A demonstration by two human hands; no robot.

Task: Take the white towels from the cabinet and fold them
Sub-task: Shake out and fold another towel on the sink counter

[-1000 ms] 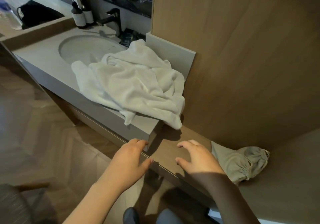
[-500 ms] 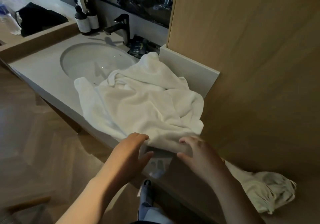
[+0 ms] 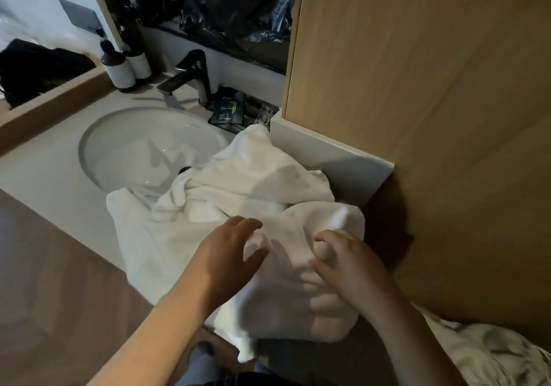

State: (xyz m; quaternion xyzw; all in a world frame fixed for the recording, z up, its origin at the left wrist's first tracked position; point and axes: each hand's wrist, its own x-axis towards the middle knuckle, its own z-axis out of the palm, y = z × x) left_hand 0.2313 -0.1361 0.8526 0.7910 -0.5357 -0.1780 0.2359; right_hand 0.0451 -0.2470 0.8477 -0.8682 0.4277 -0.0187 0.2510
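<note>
Towels (image 3: 226, 207) lie in a crumpled white heap on the counter (image 3: 44, 174), right of the sink (image 3: 134, 153). This is the head view, the only view supplied. One edge of the heap droops into the sink, and the near edge hangs over the counter front. The right side of the heap rests against a low white upstand (image 3: 328, 153) at the foot of the wooden cabinet (image 3: 432, 117).

Progress, as judged: removal from the cabinet appears complete, since the towels are out on the counter. Folding is not begun, as no flat layer, straight edge or stacked fold shows. The number of towels in the heap cannot be told. Remaining work is to separate each towel, spread it and fold it.

Left hand (image 3: 229, 254): palm down over the near middle of the heap, fingers straight and spread, thumb out to the right. The grip is released and the hand holds nothing. The fingertips are at the fabric, but blur hides whether they press it.

Right hand (image 3: 348, 263): palm down over the right part of the heap, near the left hand, fingers loosely curved toward a raised fold. No fabric is pinched or enclosed, so the grip reads as released. Contact at the fingertips cannot be confirmed.

Other items: a faucet (image 3: 190, 75) and two bottles (image 3: 125, 66) stand behind the sink. A pale bag (image 3: 492, 353) lies at far right, apart from the towels.
</note>
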